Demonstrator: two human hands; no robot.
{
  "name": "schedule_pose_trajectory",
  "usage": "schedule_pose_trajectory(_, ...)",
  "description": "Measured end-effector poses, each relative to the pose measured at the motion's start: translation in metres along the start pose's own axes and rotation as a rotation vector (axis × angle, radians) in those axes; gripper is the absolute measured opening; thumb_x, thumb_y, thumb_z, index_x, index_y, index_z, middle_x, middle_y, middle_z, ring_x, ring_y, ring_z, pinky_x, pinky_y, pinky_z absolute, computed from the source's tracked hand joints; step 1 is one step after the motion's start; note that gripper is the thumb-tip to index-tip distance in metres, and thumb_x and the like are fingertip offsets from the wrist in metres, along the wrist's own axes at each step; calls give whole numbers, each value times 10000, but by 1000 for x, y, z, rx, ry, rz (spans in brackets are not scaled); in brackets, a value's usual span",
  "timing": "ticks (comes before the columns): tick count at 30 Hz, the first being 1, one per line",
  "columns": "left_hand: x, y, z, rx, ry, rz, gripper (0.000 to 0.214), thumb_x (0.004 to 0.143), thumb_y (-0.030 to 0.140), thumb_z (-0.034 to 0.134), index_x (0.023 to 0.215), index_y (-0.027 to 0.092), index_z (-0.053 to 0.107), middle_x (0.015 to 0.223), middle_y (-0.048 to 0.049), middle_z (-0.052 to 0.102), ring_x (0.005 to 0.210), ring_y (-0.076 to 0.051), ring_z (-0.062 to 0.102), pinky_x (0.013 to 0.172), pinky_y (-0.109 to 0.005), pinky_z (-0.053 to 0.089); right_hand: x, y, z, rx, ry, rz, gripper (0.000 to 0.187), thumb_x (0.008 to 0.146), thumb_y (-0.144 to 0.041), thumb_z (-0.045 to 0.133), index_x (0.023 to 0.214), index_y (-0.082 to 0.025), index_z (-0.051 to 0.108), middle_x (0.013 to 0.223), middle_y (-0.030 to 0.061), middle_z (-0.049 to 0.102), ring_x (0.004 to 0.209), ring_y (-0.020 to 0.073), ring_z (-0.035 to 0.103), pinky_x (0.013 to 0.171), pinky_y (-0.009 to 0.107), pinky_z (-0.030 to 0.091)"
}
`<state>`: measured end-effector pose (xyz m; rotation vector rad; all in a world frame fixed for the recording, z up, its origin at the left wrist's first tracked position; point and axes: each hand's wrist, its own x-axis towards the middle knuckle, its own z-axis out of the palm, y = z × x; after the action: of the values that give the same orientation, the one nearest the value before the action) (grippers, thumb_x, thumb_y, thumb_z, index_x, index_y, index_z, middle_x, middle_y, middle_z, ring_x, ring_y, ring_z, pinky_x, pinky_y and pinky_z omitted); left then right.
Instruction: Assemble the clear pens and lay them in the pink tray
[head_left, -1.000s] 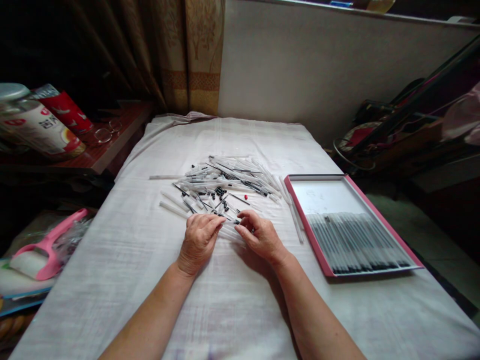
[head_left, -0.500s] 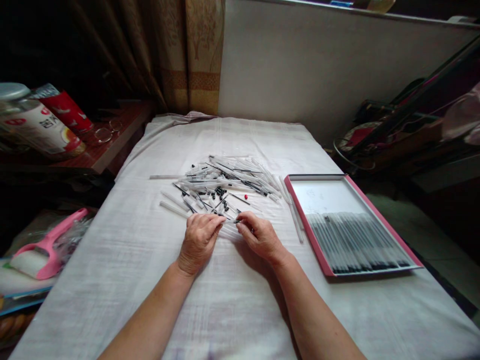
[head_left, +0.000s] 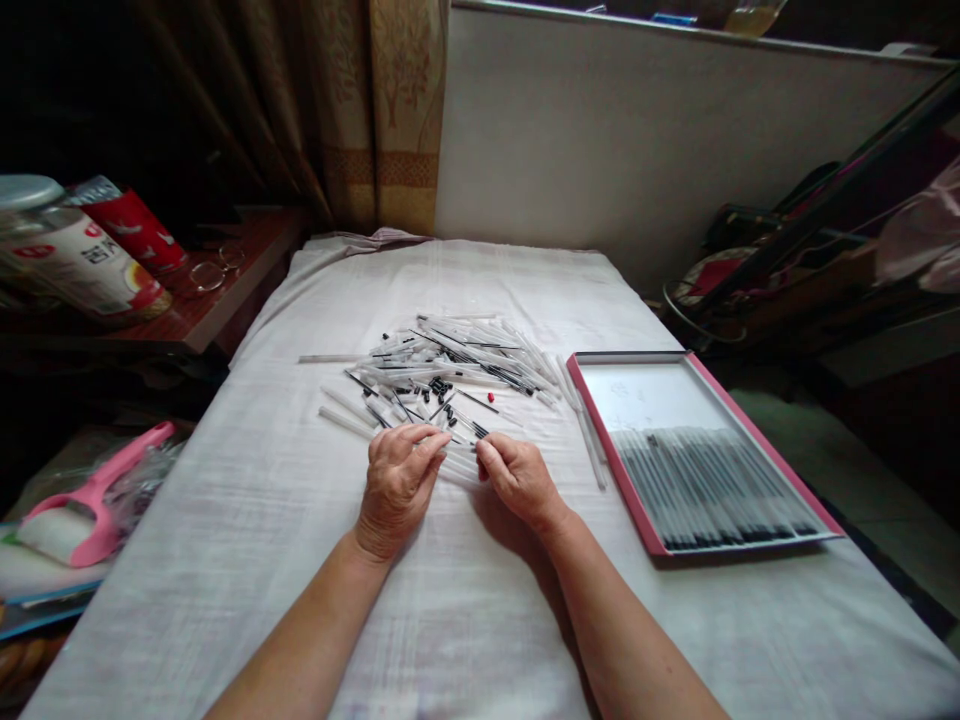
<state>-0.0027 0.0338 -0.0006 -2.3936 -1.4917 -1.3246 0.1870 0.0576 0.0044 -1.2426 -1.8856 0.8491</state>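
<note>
My left hand (head_left: 399,482) is closed in a pinch at the near edge of a heap of pen parts. Between its fingertips and those of my right hand (head_left: 520,480) stretches a slim pen (head_left: 462,444), dark toward the right end. The right thumb and index finger close on that end; its very tip is hidden by them. Just beyond my hands lie clear pen barrels (head_left: 491,335), thin black refills (head_left: 499,370), and small black plugs (head_left: 436,387). One red cap-like piece (head_left: 490,397) lies at the heap's right.
To the right, a pink-edged box (head_left: 651,535) holds a row of pens (head_left: 720,490) with black ends. White cloth (head_left: 442,620) covers the table. A side table at left carries a jar (head_left: 82,260) and glasses (head_left: 210,272); a pink-handled peeler (head_left: 101,500) lies below.
My right fingers have curled in tighter and shifted slightly at the pen's dark end. My left hand keeps nearly the same hold. The view has tilted a little.
</note>
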Motion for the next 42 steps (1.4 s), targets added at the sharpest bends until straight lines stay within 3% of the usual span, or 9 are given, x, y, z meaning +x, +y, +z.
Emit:
schedule_pose_trajectory(5, -1, 4, 2, -293, -8, -339, 194, 897, 361, 584, 942, 202, 683, 831, -53, 691, 779, -179, 631, 758, -303, 484, -2, 1, -4, 31, 222, -6, 389, 963, -333, 392, 621, -204, 526, 572, -7, 564, 525, 105, 528, 577, 219, 404)
schedule_pose_trajectory(10, 2, 6, 6, -976, 67, -939, 474, 752, 625, 655, 862, 165, 683, 541, 54, 499, 396, -55, 419, 379, -175, 310, -4, -9, 0, -76, 126, -198, 309, 954, -279, 406, 696, -202, 558, 626, 12, 616, 568, 109, 566, 593, 217, 409)
schedule_pose_trajectory(14, 10, 6, 4, -1197, 216, -1143, 491, 541, 547, 845, 770, 144, 684, 526, 65, 509, 396, -32, 440, 336, -125, 230, -5, -13, 5, -82, 49, -173, 336, 955, -299, 398, 672, -202, 551, 603, 12, 613, 560, 112, 568, 595, 222, 407)
schedule_pose_trajectory(22, 12, -2, 0, -1378, 217, -1178, 444, 516, 440, 893, 799, 145, 720, 545, 45, 562, 471, -46, 519, 372, -108, 334, -4, -11, 18, 263, -86, 159, 475, 954, -443, 389, 566, -200, 517, 491, -14, 554, 456, 96, 491, 515, 210, 392)
schedule_pose_trajectory(28, 11, -7, 0, -1446, 178, -1114, 402, 574, 426, 875, 820, 154, 712, 590, 26, 597, 524, -64, 541, 407, -126, 381, 2, -10, 14, 334, -144, 225, 503, 940, -520, 379, 583, -196, 521, 488, -19, 556, 415, 88, 455, 477, 209, 375)
schedule_pose_trajectory(32, 12, -14, -1, -1415, 243, -1085, 398, 604, 469, 844, 757, 161, 645, 776, 8, 652, 618, -88, 602, 455, -161, 444, 19, -11, -1, 6, -124, 121, 392, 938, -406, 430, 657, -194, 600, 599, 8, 652, 554, 119, 565, 574, 223, 400)
schedule_pose_trajectory(35, 13, -16, -2, -1367, 235, -1064, 407, 671, 515, 782, 745, 167, 584, 662, 38, 597, 536, -73, 570, 463, -166, 441, 38, -15, -7, -355, -135, 23, 193, 896, -310, 524, 865, -223, 695, 779, 27, 708, 686, 150, 613, 637, 244, 406)
schedule_pose_trajectory(39, 12, -13, -3, -1315, 168, -1026, 420, 721, 559, 719, 790, 172, 570, 509, 86, 479, 385, -37, 438, 387, -139, 328, 60, -22, -4, -647, -253, -104, 298, 882, -202, 503, 1087, -281, 705, 1066, 53, 687, 855, 179, 631, 690, 265, 418)
schedule_pose_trajectory(42, 11, -11, -3, -1291, 117, -1020, 433, 733, 580, 696, 796, 170, 571, 477, 95, 447, 349, -30, 403, 363, -134, 279, 71, -26, 0, -745, -376, -184, 316, 886, -205, 485, 1087, -282, 716, 1087, 58, 674, 904, 193, 623, 690, 271, 418)
